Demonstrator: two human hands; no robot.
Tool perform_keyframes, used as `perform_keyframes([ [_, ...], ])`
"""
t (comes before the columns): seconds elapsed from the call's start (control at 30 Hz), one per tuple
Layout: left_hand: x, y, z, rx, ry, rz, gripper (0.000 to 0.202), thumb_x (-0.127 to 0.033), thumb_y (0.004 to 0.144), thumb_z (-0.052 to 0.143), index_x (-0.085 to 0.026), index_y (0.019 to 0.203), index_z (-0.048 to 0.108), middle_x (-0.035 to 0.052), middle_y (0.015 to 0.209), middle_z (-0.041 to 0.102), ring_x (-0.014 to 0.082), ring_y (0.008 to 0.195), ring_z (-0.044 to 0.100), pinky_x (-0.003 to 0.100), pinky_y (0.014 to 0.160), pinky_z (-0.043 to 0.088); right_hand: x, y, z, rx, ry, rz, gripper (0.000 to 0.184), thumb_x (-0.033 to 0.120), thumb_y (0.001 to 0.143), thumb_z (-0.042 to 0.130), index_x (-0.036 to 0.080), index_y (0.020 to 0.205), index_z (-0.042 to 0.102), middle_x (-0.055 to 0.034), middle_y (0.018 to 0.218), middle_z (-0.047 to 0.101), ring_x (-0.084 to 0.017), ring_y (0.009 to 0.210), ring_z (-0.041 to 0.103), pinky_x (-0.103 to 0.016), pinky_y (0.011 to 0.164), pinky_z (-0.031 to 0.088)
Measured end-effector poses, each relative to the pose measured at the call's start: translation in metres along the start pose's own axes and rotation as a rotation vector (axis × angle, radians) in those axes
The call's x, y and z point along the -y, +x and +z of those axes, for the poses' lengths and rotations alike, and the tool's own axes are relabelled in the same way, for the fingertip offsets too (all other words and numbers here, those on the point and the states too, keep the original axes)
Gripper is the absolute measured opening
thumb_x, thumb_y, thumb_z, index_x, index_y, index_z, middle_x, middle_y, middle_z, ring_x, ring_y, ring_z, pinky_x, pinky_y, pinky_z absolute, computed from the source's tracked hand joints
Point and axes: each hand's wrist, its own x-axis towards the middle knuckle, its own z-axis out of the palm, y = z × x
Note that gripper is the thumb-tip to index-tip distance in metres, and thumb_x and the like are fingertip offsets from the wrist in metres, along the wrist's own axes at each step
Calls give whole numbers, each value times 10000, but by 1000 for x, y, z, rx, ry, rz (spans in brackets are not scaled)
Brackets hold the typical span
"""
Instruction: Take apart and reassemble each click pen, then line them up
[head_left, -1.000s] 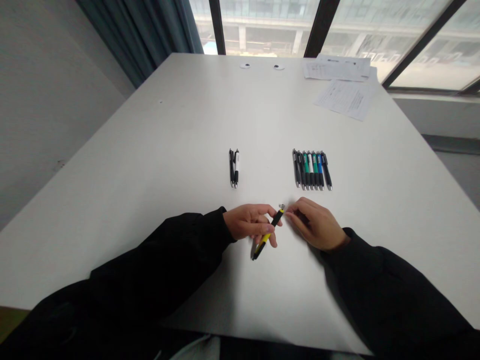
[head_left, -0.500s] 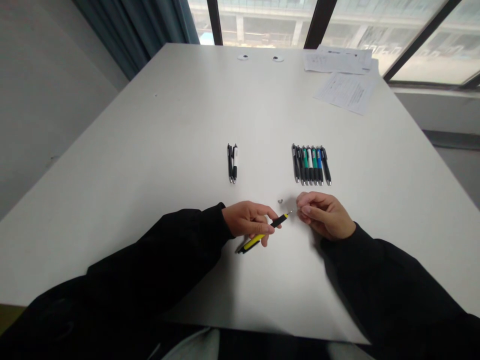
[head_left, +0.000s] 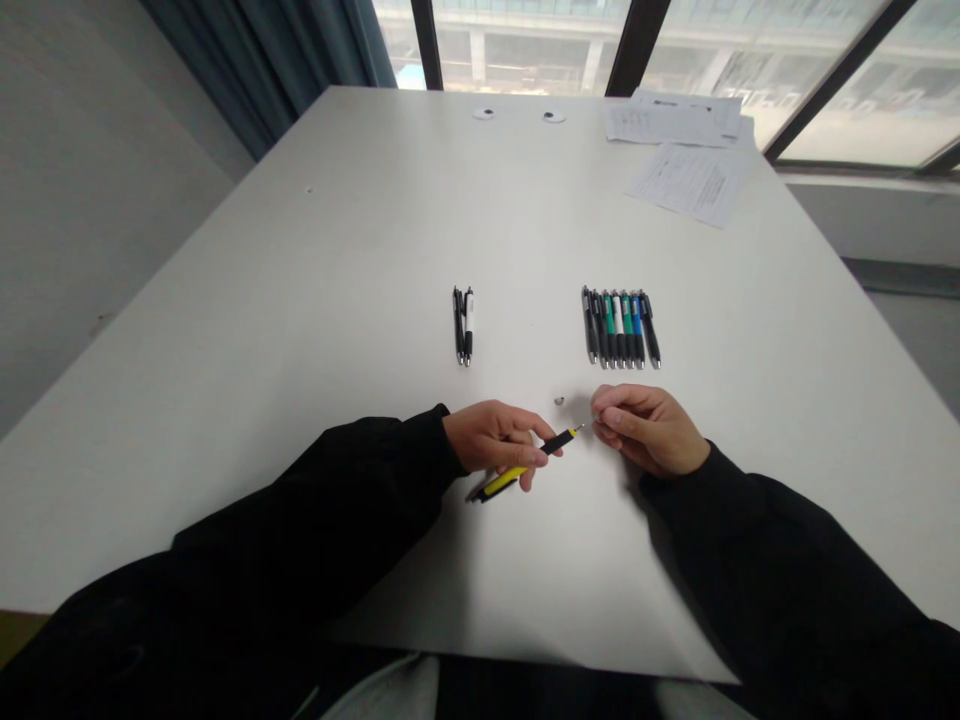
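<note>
My left hand (head_left: 501,440) grips a yellow pen (head_left: 504,482) with a black rubber grip, held at a slant. Its bare thin refill point sticks out toward my right hand. Thumb and fingertips of my right hand (head_left: 649,428) are pinched together just beyond that point; whatever they hold is too small to make out. On the table between and beyond the hands lies a small silver pen tip (head_left: 559,401), touched by neither hand.
Beyond my right hand several pens (head_left: 621,328) lie in a row, black, green, white and blue. Two pens (head_left: 463,326), one black and one white, lie farther left. Printed papers (head_left: 686,182) and two oval eye-like pieces (head_left: 553,117) are at the far edge.
The pen's back end has shifted very slightly left and up. Both hands stay almost where they were, and the view has moved a touch.
</note>
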Motion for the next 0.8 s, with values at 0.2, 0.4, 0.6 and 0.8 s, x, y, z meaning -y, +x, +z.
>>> perform_keyframes([
  [0.2,-1,0,0,-3,5,-8,463,-475,822,689,-88,1073,661,54,650,705,67,439,529,162,440,406,-2,0,-2,53,-40,-34,146,274,724,802,176,817,747,-4,653,594,-86,477,475,-238,429,323],
  [0.4,-1,2,0,15,3,-11,467,-475,816,696,-84,1066,652,52,639,702,71,435,535,166,440,407,-6,0,-7,84,-111,-21,162,297,746,792,168,833,747,-9,675,608,-89,501,498,-238,446,374],
  [0.6,-1,2,1,4,2,-15,463,-478,825,685,-86,1069,654,56,649,702,68,441,523,164,444,403,-7,-1,-7,76,-145,6,179,305,747,791,164,850,753,-26,700,646,-91,500,514,-228,427,394],
  [0.8,4,4,2,-6,15,40,468,-482,841,664,-93,1100,651,86,709,726,62,445,498,165,452,396,-5,-1,-1,130,-184,38,189,300,762,781,168,895,758,-11,638,628,-89,493,494,-221,425,390],
])
